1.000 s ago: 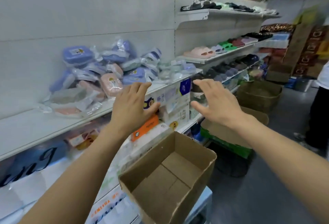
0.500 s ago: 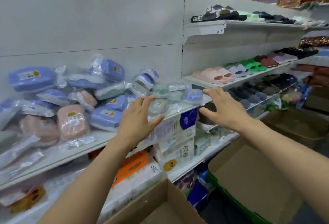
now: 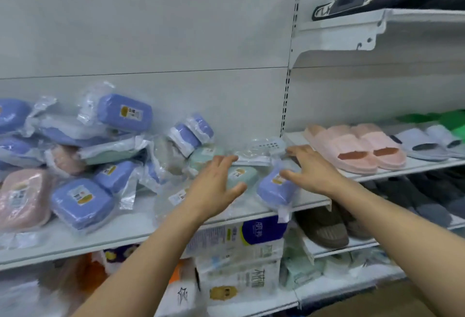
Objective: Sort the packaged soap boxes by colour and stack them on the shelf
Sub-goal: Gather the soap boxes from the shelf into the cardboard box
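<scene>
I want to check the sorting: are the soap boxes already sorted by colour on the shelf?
No, blue soap boxes, pink and green ones lie mixed in one pile.

White shelf [image 3: 141,231] runs across the middle, and it's a jumble up there. Far left, a pink soap box [image 3: 21,197] in its clear bag lies flat on the board, and just beside it a blue soap box [image 3: 81,201] sits tilted toward the front edge. More blue, pink and green packs are heaped behind them against the back panel, overlapping every which way. Out at the right end, another blue pack [image 3: 275,189] rests right at the lip, its bag flap hanging over the edge. Next bay over, the neighbouring shelf [image 3: 415,164] carries pink slippers [image 3: 357,146] in a row, grey slippers [image 3: 425,144] alongside.
</scene>
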`<action>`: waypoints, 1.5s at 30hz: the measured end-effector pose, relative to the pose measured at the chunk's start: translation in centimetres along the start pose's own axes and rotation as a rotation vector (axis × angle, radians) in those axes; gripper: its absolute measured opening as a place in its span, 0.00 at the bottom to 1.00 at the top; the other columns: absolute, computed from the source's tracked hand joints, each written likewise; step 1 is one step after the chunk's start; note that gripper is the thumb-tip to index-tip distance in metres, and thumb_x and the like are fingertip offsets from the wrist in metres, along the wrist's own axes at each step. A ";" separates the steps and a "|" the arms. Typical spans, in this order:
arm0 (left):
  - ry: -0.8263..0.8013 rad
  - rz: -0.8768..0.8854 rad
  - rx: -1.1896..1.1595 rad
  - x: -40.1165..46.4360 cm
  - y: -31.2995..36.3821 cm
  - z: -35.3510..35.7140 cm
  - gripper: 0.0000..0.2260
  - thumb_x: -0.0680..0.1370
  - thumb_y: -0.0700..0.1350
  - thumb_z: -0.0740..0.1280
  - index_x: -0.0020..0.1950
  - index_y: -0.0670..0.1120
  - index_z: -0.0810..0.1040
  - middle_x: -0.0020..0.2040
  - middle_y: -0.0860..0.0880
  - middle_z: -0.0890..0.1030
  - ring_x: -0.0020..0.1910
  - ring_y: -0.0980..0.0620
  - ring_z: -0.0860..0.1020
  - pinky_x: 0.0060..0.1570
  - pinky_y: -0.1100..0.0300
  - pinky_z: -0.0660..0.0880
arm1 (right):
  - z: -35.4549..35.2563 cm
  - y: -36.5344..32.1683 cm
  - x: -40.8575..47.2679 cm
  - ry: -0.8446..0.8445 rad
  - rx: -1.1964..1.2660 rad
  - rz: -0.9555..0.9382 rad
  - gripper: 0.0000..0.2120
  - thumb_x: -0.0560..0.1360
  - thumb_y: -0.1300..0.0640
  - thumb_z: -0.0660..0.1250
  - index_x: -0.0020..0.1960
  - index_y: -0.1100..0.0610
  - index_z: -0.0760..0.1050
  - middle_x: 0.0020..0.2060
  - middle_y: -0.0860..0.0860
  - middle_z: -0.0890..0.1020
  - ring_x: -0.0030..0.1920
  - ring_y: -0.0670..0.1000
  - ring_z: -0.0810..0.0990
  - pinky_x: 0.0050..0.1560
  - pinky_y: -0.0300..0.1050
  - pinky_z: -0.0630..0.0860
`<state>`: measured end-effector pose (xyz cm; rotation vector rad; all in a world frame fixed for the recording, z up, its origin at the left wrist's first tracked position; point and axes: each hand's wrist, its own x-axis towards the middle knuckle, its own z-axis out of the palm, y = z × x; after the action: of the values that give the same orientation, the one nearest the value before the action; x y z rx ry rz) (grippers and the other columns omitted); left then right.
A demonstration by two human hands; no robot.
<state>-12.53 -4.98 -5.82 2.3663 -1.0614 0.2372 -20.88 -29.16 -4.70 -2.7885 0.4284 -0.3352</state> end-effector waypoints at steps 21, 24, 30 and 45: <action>-0.314 -0.344 0.664 9.3 1.4 6.6 0.34 0.73 0.68 0.63 0.70 0.47 0.64 0.67 0.46 0.74 0.68 0.44 0.66 0.62 0.49 0.62 | 5.3 1.5 14.8 -0.326 0.329 -0.253 0.37 0.67 0.38 0.75 0.73 0.43 0.67 0.71 0.44 0.70 0.69 0.44 0.68 0.67 0.39 0.63; -0.314 -0.340 0.641 9.4 1.1 6.9 0.41 0.73 0.68 0.64 0.77 0.46 0.54 0.68 0.45 0.74 0.70 0.43 0.64 0.63 0.51 0.61 | 4.7 2.1 14.5 -0.224 0.325 -0.180 0.40 0.63 0.33 0.73 0.72 0.39 0.67 0.68 0.48 0.71 0.69 0.49 0.68 0.71 0.48 0.65; -0.186 -0.377 0.365 9.4 1.4 6.3 0.42 0.68 0.65 0.70 0.74 0.50 0.58 0.62 0.50 0.77 0.65 0.44 0.67 0.61 0.52 0.64 | 2.7 2.2 12.8 -0.088 0.364 -0.090 0.38 0.67 0.36 0.73 0.73 0.43 0.67 0.69 0.48 0.72 0.69 0.52 0.70 0.69 0.49 0.67; 0.445 -0.395 -0.350 3.0 3.7 -2.0 0.37 0.67 0.57 0.77 0.72 0.55 0.65 0.63 0.54 0.68 0.53 0.65 0.73 0.61 0.52 0.75 | -0.6 -3.2 5.1 0.271 0.950 -0.082 0.35 0.67 0.33 0.71 0.70 0.42 0.69 0.58 0.49 0.78 0.52 0.48 0.79 0.54 0.46 0.78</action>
<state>-13.13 -7.87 -1.57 2.0186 -0.3804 0.3737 -15.48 -28.04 -2.21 -1.8370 0.1404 -0.7167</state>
